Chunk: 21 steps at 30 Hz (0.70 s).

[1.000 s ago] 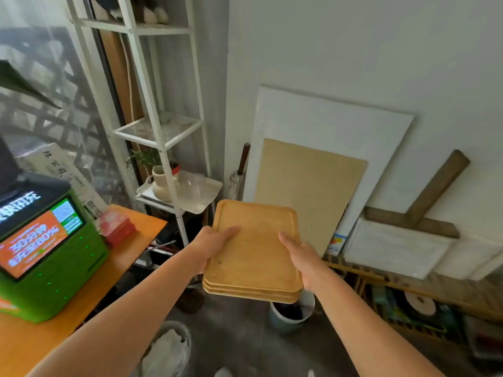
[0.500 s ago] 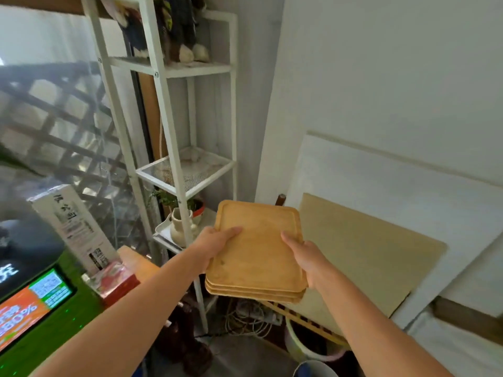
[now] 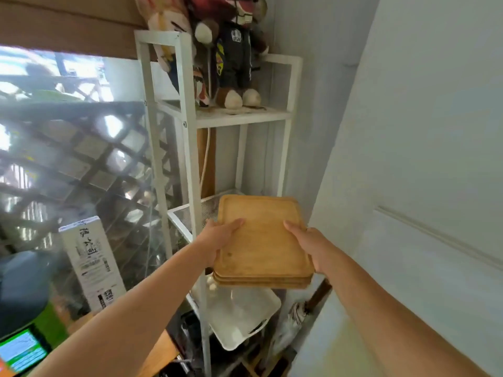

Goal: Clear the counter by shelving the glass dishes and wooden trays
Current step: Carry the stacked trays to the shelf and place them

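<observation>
1. Trays: a stack of wooden trays point(image 3: 262, 240) is held flat in the air, in front of the white shelf rack point(image 3: 190, 159), its far edge over the mesh middle shelf point(image 3: 187, 213).
2. The left hand point(image 3: 217, 240) clamps the stack's left edge, thumb on top.
3. The right hand point(image 3: 313, 246) clamps the right edge the same way.
4. Plush toys point(image 3: 231, 50) sit on the upper shelf; a white tray point(image 3: 239, 319) lies on the lower one.
5. An orange worktop point(image 3: 160, 357) shows at near left, with a tall white box point(image 3: 92, 265) beyond it.
</observation>
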Motion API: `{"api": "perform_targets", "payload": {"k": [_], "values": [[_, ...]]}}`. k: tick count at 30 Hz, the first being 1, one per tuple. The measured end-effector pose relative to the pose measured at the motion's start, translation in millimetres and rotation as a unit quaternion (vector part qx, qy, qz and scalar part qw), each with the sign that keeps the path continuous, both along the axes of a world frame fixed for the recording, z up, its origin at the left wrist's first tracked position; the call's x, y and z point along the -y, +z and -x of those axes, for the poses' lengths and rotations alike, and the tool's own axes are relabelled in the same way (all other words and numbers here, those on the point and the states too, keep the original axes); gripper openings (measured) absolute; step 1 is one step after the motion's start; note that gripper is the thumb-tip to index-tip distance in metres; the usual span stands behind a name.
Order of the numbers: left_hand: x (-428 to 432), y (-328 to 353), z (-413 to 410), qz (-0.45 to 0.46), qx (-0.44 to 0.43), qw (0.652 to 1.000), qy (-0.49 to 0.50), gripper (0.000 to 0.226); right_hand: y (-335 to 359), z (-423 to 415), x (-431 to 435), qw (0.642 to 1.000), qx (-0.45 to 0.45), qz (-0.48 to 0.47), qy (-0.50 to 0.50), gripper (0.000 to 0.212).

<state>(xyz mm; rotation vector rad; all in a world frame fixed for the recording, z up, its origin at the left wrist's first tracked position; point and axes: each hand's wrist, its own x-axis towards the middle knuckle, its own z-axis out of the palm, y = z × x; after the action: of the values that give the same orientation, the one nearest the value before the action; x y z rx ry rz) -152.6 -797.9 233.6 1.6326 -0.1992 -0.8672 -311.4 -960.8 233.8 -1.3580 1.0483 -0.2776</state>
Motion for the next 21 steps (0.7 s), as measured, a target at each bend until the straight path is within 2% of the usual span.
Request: {"api": "perform_targets", "payload": {"k": [7, 9, 12, 15, 17, 21], "values": [[73.2, -5.1, -53.2, -0.022, -0.015, 0.997, 0.076, 0.068, 0.9, -86.1, 96.7, 0.994, -0.039, 0.015, 0.099, 0.098], [86.5, -9.4, -64.9, -0.039, -0.026, 0.995, 0.093, 0.067, -1.7, -109.9, 115.8, 0.991, -0.047, 0.021, 0.120, 0.092], [99.5, -20.3, -83.8, -0.051, -0.040, 0.989, 0.129, 0.069, -11.1, -146.1, 135.6, 0.986, -0.056, 0.018, 0.157, 0.083], [106.1, -27.7, -99.1, -0.050, -0.057, 0.983, 0.169, 0.069, -26.1, -178.1, 146.9, 0.978, -0.091, 0.009, 0.189, 0.091], [111.2, -31.8, -106.4, -0.084, -0.056, 0.978, 0.183, 0.074, -37.7, -196.0, 151.6, 0.973, -0.115, 0.009, 0.202, 0.096], [120.0, -42.2, -120.8, -0.129, -0.064, 0.969, 0.202, 0.058, -54.4, -225.3, 159.6, 0.964, -0.139, -0.014, 0.228, 0.093]]}}
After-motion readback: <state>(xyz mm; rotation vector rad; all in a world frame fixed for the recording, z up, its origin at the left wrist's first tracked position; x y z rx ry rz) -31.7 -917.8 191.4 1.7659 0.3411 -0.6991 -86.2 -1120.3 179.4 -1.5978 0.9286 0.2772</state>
